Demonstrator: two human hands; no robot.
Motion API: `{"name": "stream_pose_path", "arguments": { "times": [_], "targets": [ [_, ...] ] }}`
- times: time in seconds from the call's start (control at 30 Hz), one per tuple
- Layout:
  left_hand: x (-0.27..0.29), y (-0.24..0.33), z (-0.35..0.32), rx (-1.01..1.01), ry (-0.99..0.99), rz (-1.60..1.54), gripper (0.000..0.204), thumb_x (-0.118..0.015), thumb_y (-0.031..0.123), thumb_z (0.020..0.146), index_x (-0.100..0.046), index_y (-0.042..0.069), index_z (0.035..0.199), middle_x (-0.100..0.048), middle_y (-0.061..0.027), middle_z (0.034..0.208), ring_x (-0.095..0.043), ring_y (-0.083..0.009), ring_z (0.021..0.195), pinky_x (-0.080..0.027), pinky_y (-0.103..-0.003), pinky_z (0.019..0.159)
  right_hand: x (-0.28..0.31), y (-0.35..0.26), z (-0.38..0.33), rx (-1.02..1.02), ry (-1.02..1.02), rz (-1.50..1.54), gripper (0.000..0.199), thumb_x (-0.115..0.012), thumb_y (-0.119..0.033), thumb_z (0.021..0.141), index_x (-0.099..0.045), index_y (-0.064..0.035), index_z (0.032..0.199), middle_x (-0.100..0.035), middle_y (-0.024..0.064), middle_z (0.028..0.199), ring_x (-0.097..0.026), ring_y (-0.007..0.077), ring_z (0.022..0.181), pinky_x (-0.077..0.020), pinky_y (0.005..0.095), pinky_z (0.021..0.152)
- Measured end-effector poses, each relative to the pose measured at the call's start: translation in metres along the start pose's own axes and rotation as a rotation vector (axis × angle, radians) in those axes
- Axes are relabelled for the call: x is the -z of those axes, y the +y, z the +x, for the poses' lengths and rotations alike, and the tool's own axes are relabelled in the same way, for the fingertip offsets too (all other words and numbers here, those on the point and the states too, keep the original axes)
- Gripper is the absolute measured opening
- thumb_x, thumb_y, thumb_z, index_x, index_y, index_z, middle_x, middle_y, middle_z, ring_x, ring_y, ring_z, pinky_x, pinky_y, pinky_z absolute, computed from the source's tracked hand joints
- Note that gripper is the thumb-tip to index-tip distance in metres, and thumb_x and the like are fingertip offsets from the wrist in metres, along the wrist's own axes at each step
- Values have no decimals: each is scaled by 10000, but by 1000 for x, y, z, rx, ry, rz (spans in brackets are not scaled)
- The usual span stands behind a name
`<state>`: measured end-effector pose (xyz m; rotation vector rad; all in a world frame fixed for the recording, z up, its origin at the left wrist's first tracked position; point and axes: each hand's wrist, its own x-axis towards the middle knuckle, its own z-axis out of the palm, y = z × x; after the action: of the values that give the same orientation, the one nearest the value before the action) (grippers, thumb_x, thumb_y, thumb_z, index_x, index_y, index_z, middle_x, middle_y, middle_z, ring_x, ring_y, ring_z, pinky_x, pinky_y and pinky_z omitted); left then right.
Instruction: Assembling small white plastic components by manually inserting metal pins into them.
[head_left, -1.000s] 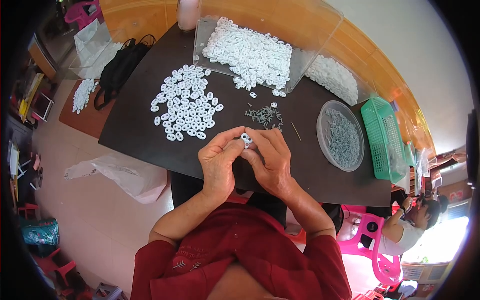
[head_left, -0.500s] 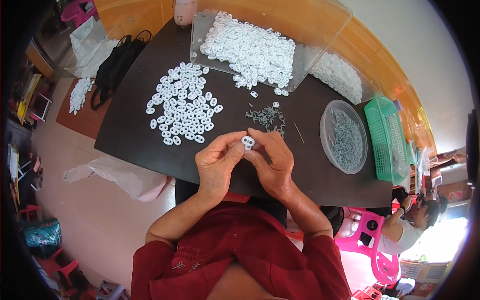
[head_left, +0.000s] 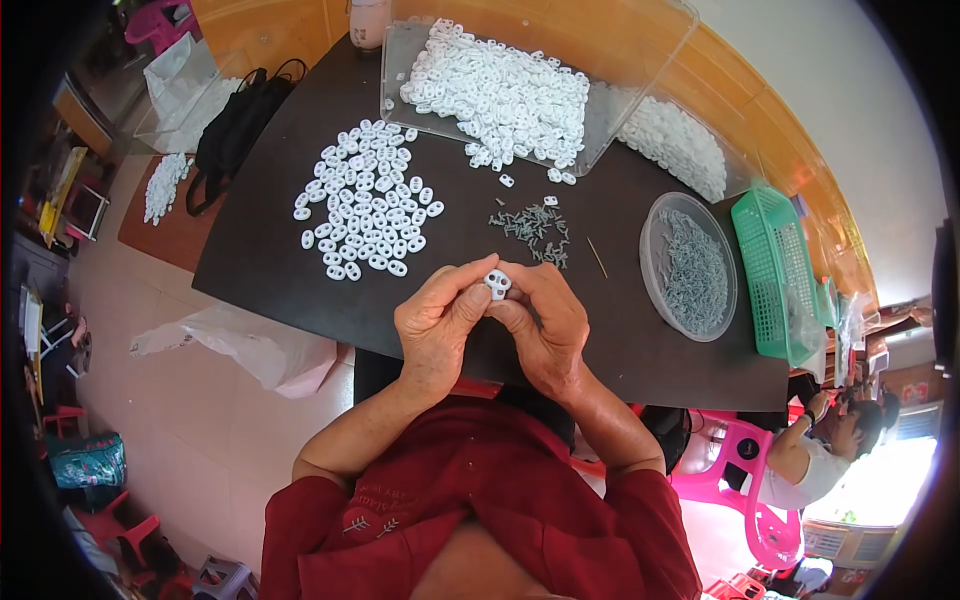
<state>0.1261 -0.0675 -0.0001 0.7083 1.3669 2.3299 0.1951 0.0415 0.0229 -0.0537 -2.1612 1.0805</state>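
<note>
A dark table (head_left: 300,270) carries loose white plastic pieces (head_left: 368,212) at left. Grey screws (head_left: 532,224) lie mid-table. A clear tray (head_left: 600,110) sits far, a round screw dish (head_left: 688,264) and green basket (head_left: 772,262) right.

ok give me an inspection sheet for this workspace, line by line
surface: dark table, bare along its near left edge
job's things: small white plastic piece pinched between both hands; loose batch of white pieces spread on the table; clear tray heaped with more; small pile of grey pins; round clear dish of grey pins
clutter: green basket, black bag, thin stick
grips: left hand and right hand both closed on the white piece
cables: nothing seen
surroundings: plastic bag on the floor, pink chair, another person seated at right
</note>
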Motion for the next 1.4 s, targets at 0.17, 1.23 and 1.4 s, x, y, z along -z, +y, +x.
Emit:
{"name": "stream_pose_path", "arguments": {
  "times": [0.17,1.23,1.4],
  "targets": [
    [-5,0,-4,-14,36,-45,241,-581,32,867,-604,-43,1094,-603,-49,945,-543,-82,837,-437,-192,758,-2,0,-3,58,23,-16,307,-663,16,745,-597,18,1045,-581,80,819,-522,174,690,-437,267,606],
    [-19,-2,-11,-97,177,29,192,-573,93,889,-617,-31,1028,-588,-18,897,-505,-52,793,-411,-181,720,-21,0,-11,120,207,-113,231,-602,16,788,-598,52,1016,-570,95,804,-502,176,680,-422,257,596],
    [-18,1,-13,-122,179,14,201,-553,98,903,-600,-39,1043,-591,-30,903,-514,-60,788,-419,-187,713,-24,-2,-9,165,224,-104,209,-574,-10,823,-586,62,1019,-573,101,827,-503,192,698,-426,275,611]
  ]
}}
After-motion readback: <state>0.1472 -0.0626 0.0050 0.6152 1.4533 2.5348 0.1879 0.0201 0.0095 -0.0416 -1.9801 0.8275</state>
